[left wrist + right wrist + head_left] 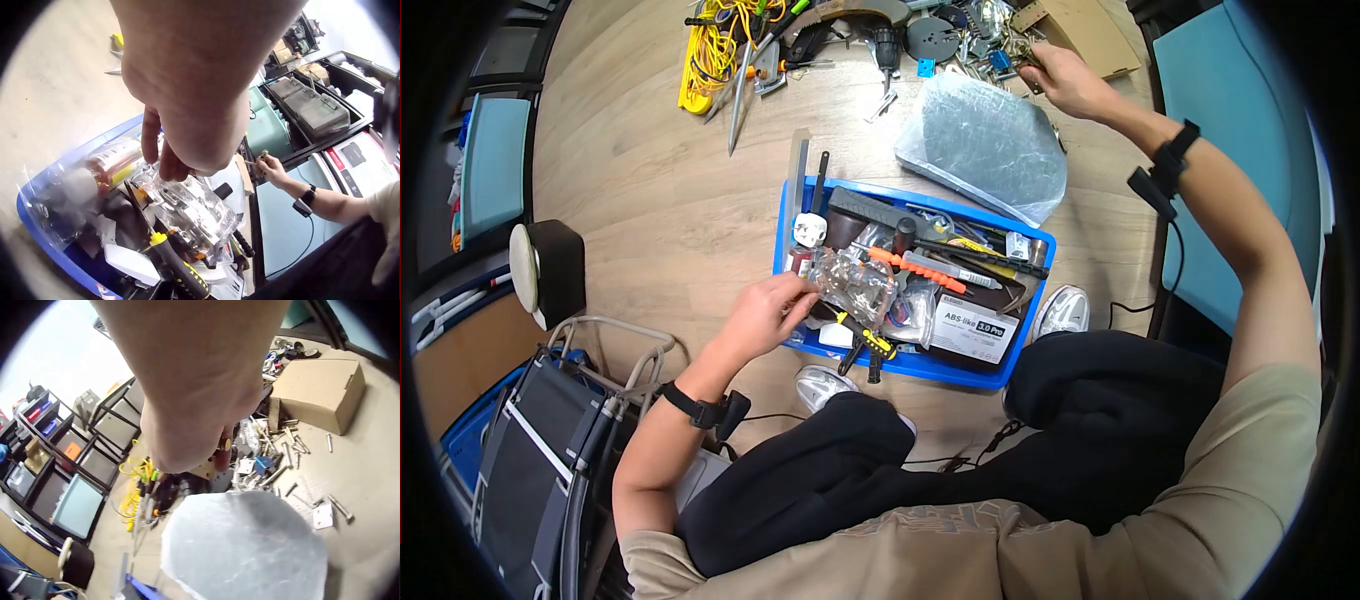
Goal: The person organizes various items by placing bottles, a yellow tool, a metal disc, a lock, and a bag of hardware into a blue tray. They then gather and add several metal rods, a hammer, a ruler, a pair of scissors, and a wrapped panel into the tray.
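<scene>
Head view: the left hand [765, 315], frame centre, pinches a clear plastic bag [855, 285] lying in the blue bin [915, 365]. The right hand [1068, 82], upper right, closes on a small metal part [1028, 66]. Only the right wrist view shows loose bolts [290, 450] beside the cardboard box [315, 390].

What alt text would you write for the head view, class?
A seated person's left hand grips a clear plastic bag in a blue bin full of tools, while the right hand pinches a small part above scattered hardware on the wooden floor.
</scene>
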{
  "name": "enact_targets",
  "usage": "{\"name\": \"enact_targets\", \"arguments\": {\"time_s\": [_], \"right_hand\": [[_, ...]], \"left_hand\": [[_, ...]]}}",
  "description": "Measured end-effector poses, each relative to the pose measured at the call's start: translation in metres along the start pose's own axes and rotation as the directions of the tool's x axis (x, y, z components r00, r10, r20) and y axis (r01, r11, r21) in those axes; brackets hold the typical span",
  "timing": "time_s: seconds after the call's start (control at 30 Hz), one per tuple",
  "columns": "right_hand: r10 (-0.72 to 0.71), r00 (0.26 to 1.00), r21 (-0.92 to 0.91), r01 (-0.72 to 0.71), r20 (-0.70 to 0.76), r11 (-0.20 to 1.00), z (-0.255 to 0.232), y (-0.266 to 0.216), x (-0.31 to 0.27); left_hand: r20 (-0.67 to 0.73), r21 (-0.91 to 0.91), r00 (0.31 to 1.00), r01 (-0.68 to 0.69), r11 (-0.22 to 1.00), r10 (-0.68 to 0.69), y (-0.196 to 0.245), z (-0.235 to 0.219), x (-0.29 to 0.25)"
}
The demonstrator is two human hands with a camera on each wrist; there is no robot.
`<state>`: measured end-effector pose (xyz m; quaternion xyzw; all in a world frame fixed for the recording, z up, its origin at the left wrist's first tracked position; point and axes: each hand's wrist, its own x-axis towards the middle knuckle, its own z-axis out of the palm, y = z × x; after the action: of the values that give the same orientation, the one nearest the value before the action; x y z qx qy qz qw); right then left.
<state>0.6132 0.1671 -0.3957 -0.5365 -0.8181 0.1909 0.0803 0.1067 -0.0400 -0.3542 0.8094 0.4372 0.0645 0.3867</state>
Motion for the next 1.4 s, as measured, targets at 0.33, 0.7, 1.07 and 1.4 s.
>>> {"name": "enact_targets", "arguments": {"time_s": [0.33,0.7,1.07,1.4], "right_hand": [[-0.120,0.851,0.366,-0.089,0.511,0.926,0.058,-0.107,-0.094],[-0.391,0.715,0.266,0.287,0.580,0.920,0.070,-0.120,-0.123],[-0.531,0.693,0.154,0.530,0.488,0.834,0.064,-0.110,-0.122],[0.260,0.932,0.152,-0.227,-0.253,0.962,0.061,0.026,-0.049]], "left_hand": [[0.014,0.027,0.998,0.063,0.998,-0.063,-0.013,-0.002,0.004],[-0.143,-0.050,0.946,0.286,0.957,-0.290,-0.039,0.003,0.005],[-0.143,0.011,0.944,0.303,0.953,-0.298,-0.065,0.008,-0.001],[-0.210,-0.162,0.867,0.425,0.891,-0.452,-0.103,0.029,-0.021]]}}
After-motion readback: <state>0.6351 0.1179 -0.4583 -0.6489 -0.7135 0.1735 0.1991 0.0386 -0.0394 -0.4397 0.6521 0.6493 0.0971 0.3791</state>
